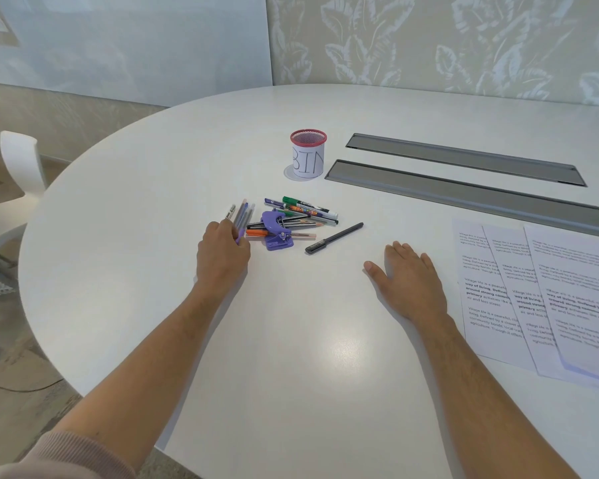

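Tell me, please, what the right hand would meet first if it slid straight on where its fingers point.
Probably the nearer gray slot; the right hand would just miss the black pen.

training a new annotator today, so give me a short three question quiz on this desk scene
1. True or false: the right hand grips the black pen.
2. Which hand holds the bunch of pens? A: the left hand. B: the right hand. C: neither.
3. Fill in: the word written on the red-rimmed cup is ___.

Key
1. False: the right hand lies flat on the table, apart from the black pen.
2. A: its fingers are curled round the bunch.
3. BIN
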A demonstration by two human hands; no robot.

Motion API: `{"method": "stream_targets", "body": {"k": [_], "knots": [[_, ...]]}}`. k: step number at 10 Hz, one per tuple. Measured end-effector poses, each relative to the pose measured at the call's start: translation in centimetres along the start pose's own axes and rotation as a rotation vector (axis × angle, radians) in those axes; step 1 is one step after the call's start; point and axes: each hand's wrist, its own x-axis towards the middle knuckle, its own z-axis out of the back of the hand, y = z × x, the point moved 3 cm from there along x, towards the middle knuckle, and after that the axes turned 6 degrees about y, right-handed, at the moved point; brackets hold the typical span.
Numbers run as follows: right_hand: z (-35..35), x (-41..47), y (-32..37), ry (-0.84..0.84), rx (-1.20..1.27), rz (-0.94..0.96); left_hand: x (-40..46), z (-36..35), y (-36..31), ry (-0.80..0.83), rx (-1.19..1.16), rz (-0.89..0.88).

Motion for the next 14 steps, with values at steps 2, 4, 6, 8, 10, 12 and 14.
{"method": "stream_targets", "body": {"k": [2,4,6,8,10,12,14], "knots": [[0.0,0.0,-0.1,-0.005,0.000,0.001,0.4,0.4,0.6,-0.008,0.089,0.028],[0.0,0.0,0.0,-0.009,0.004,0.003,0.7,0.5,0.6,0.007,0.288,0.031],[-0.1,0.0,-0.1,-0.007,0.005,0.001,1.6,0.7,1.1,0.017,0.323,0.032],[0.0,0.0,0.0,-0.006,0.000,-0.002,1.5,0.3,1.0,0.012,0.329,-0.015],[0.1,0.0,0.0,-0.001,0.002,-0.002,1.0,-0.5,0.7,0.040,0.288,-0.035],[0.1,-0.1,0.0,-0.006,-0.002,0.000,1.4,-0.1,1.3,0.024,0.297,-0.036],[0.1,-0.1,0.0,-0.002,0.000,-0.002,2.0,0.2,1.8,0.028,0.291,-0.019]]}}
